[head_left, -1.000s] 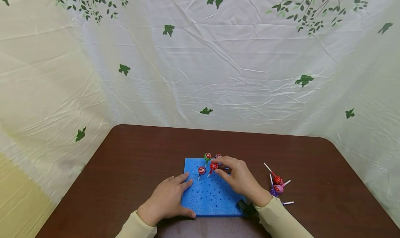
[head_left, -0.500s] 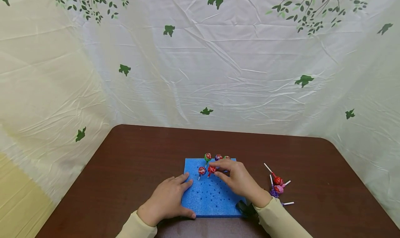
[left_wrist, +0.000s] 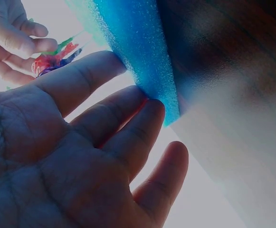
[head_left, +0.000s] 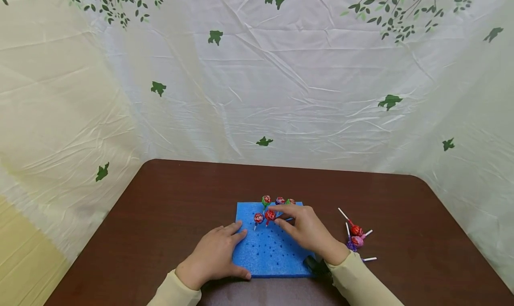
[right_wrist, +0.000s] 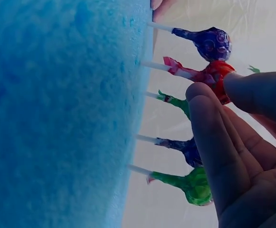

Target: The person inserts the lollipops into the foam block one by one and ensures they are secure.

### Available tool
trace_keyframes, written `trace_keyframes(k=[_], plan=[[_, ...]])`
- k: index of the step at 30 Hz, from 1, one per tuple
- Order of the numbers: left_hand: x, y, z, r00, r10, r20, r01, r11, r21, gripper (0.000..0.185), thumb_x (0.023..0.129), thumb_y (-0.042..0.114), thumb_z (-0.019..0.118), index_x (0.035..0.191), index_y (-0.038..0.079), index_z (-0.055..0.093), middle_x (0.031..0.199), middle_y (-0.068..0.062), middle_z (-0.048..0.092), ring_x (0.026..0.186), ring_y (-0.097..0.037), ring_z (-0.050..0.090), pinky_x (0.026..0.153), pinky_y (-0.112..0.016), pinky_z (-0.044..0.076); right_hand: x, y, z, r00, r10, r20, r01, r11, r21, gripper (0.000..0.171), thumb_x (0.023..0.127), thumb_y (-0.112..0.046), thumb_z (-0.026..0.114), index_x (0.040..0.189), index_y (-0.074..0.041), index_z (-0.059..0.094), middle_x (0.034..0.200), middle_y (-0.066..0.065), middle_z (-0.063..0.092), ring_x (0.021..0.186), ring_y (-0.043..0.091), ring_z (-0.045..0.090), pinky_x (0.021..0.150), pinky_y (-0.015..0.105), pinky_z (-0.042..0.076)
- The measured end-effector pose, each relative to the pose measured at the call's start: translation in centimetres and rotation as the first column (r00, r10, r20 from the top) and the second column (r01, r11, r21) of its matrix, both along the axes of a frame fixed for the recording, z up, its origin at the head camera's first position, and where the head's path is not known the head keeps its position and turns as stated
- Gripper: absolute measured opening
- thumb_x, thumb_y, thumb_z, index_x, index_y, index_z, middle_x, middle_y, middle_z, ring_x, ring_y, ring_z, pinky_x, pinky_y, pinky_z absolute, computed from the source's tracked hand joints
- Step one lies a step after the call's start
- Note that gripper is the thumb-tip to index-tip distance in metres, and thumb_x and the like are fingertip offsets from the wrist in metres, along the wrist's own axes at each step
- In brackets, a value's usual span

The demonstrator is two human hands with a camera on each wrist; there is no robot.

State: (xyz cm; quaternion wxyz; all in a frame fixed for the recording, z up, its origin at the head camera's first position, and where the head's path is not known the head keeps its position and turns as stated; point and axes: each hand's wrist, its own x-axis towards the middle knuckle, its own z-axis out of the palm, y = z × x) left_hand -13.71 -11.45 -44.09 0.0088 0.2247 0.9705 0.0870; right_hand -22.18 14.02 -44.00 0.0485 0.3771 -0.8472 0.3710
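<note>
The right hand (head_left: 307, 230) pinches the head of a red lollipop (head_left: 270, 215) between thumb and forefinger. The right wrist view shows its white stick already touching the blue foam block (head_left: 269, 252), at a hole in the 2nd row from the far edge of the block. The step in hand seems to be seating this lollipop in its hole. Another red lollipop (head_left: 259, 217) stands just beside it, toward the left edge of the block. 3 more, green (head_left: 266, 200), purple (head_left: 279, 200) and green (head_left: 290, 201), stand in the row along the far edge.

The left hand (head_left: 213, 257) lies flat with relaxed fingers on the near left corner of the block and presses it against the table (head_left: 168, 208); it holds nothing.

I judge that the next move calls for a straight push along the stick while the left hand keeps the foam from sliding. After that the fingers must let go without knocking the neighbours. Loose lollipops (head_left: 355, 238) lie in a small heap on the table, near the right edge of the block.
</note>
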Motion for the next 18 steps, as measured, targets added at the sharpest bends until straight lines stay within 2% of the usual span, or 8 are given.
trace_keyframes(k=[4,18], plan=[[0.0,0.0,0.0,1.000,-0.006,-0.008,0.006,1.000,-0.003,0.100,0.066,0.074,0.077,0.138,0.007,0.061,0.146,-0.015,0.051,0.133,-0.030,0.049,0.104,-0.046,0.043,0.1,0.3,0.4,1.000,-0.007,-0.002,0.007,1.000,0.007,0.037,0.092,-0.010,0.074,0.128,-0.013,0.069,0.109,0.000,0.072,0.086,0.008,0.069,0.074,0.029,0.058],[0.1,0.1,0.3,1.000,-0.002,0.004,0.002,1.000,0.009,0.100,0.066,0.073,0.078,0.138,0.006,0.060,0.146,-0.015,0.050,0.133,-0.031,0.048,0.105,-0.047,0.042,0.0,1.7,1.7,1.000,0.004,-0.002,-0.004,1.000,0.002,0.038,0.087,-0.004,0.077,0.124,-0.007,0.070,0.118,0.003,0.070,0.092,0.013,0.070,0.076,0.036,0.059]])
